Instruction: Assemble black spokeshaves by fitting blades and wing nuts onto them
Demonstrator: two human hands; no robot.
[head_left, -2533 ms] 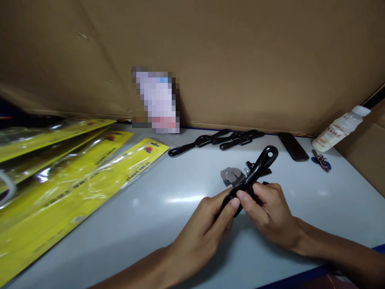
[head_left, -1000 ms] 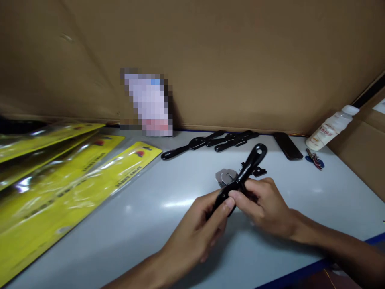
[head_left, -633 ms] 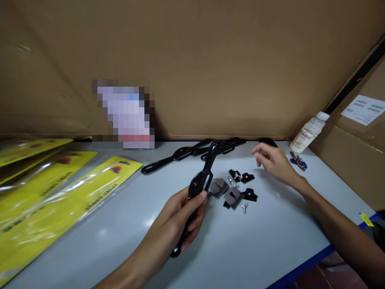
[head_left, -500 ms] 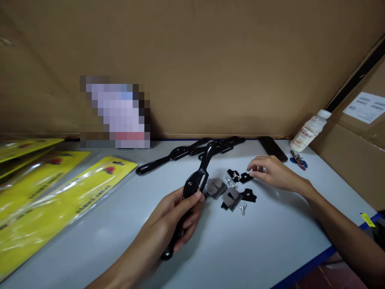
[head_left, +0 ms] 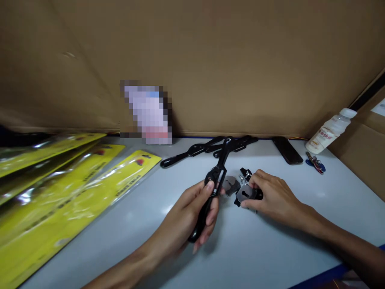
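Note:
My left hand (head_left: 195, 206) is wrapped round a black spokeshave body (head_left: 223, 158), its thumb on the middle and one handle pointing up and away. Just to the right, my right hand (head_left: 275, 196) has its thumb and fingers at the edges of a grey spokeshave blade (head_left: 245, 194) with a keyhole slot. A second grey blade (head_left: 229, 183) lies between the two hands. Beside the blades are a black cap plate (head_left: 246, 173) and silver wing screws (head_left: 241, 179), partly covered by my right fingers. Further back lie several more black spokeshaves (head_left: 192, 151).
Yellow-backed blister packs (head_left: 120, 182) overlap along the left of the table. At the back right are a dark phone (head_left: 287, 150), a tilted white bottle (head_left: 327, 133) and keys (head_left: 315, 162). A pixelated object (head_left: 153, 114) leans on the cardboard wall (head_left: 210, 72).
My right hand has moved left and closed onto the nearer grey blade. The spokeshave stays in my left hand, turned slightly. The view has shifted left.

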